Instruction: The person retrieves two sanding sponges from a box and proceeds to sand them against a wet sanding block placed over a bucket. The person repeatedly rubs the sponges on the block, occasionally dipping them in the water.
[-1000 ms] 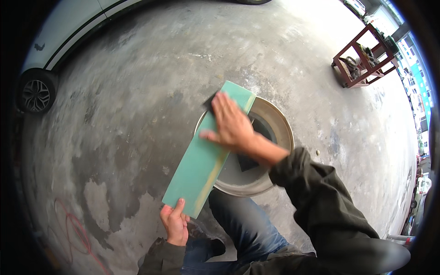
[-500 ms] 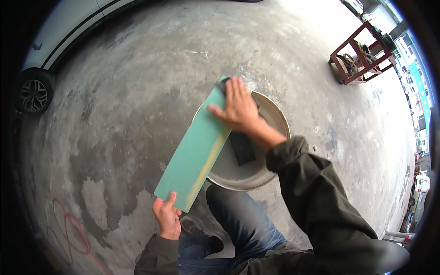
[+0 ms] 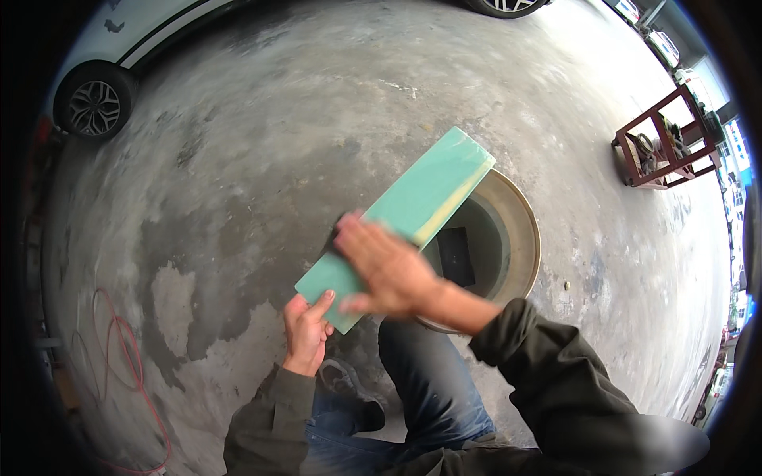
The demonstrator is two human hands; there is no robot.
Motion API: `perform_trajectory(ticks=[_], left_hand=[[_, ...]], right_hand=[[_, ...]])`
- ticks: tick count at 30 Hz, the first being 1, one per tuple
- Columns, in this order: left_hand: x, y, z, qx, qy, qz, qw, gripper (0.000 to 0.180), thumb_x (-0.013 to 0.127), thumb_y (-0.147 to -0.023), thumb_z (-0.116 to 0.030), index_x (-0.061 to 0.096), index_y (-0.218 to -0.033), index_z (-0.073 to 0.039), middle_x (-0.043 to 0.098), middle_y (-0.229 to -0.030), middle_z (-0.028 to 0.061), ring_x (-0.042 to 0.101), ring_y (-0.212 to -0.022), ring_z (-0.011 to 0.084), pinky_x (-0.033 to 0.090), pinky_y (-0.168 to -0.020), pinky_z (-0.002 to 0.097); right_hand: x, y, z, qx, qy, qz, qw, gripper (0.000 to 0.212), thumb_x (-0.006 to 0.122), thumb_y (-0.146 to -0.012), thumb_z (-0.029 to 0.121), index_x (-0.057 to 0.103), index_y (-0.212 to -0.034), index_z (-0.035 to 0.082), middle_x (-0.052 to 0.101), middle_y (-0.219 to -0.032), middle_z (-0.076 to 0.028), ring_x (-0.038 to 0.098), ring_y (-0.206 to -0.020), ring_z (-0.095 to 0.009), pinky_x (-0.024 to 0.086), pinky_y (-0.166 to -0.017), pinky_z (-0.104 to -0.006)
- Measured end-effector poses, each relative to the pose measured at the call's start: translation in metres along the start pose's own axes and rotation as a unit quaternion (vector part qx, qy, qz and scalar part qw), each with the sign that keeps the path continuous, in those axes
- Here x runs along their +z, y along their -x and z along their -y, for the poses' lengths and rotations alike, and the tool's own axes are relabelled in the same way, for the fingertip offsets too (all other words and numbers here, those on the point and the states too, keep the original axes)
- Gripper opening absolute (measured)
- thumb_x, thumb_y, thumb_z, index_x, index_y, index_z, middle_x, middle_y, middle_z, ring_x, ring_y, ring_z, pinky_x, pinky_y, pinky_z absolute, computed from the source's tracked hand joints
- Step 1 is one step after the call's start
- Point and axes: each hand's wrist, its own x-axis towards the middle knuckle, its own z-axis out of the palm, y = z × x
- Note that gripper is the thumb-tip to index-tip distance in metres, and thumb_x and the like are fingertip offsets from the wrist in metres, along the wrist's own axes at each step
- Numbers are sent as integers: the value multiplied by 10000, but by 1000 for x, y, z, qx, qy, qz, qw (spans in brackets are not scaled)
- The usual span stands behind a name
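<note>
A long, flat panel in pale green, with a yellowish strip along one edge, slants over a round basin. My left hand grips its near lower corner, thumb on top and fingers beneath. My right hand lies across the panel's lower part, blurred by motion, pressing a dark sanding pad against it. Only an edge of that pad shows past the fingertips. Inside the basin, in cloudy water, rests a black rectangular piece.
A light-coloured car with a dark wheel stands at the upper left. To the far right is a dark red trolley holding assorted items. A red hose curls over the concrete floor at lower left. My knee is close to the basin.
My right hand has slid with the pad from the panel's far end down toward the near end. The view has shifted, and the panel now tilts further to the right.
</note>
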Motion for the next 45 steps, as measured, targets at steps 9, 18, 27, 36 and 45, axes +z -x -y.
perform_trajectory(ticks=[9,18,27,36,45], left_hand=[[12,1,0,34,-32,-2,999,166,686,-950,-151,628,-985,0,657,-820,45,454,-491,53,362,-444,221],[17,2,2,14,3,12,1000,166,698,-938,-143,630,-990,-2,649,-836,39,423,-482,52,360,-447,232],[8,1,1,18,-22,5,1000,165,680,-952,-143,638,-1033,-5,655,-890,39,422,-510,40,356,-459,225],[6,-1,2,-7,-19,-8,1000,138,659,-965,-136,638,-1020,-12,656,-896,24,411,-523,40,357,-482,228],[2,-12,6,-19,34,45,998,85,643,-974,-113,615,-1011,-42,608,-808,-17,364,-476,40,357,-485,234]], right_hand=[[-14,-5,-43,83,45,-67,993,910,499,-919,670,450,-1429,-82,394,-1533,-269,342,-1460,-385,288,-1192,-482],[-60,14,-168,266,86,-36,959,946,366,-977,670,264,-1520,-98,221,-1612,-278,157,-1530,-367,124,-1250,-441],[-45,33,-116,160,92,-12,983,924,416,-962,656,297,-1516,-75,230,-1618,-256,189,-1525,-354,152,-1242,-445],[-7,36,-30,47,22,-50,997,970,438,-925,712,374,-1477,-83,295,-1589,-258,245,-1503,-376,187,-1239,-447],[-20,55,-125,328,154,-213,907,587,474,-1023,330,434,-1414,-107,357,-1533,-305,298,-1467,-412,241,-1209,-473]])
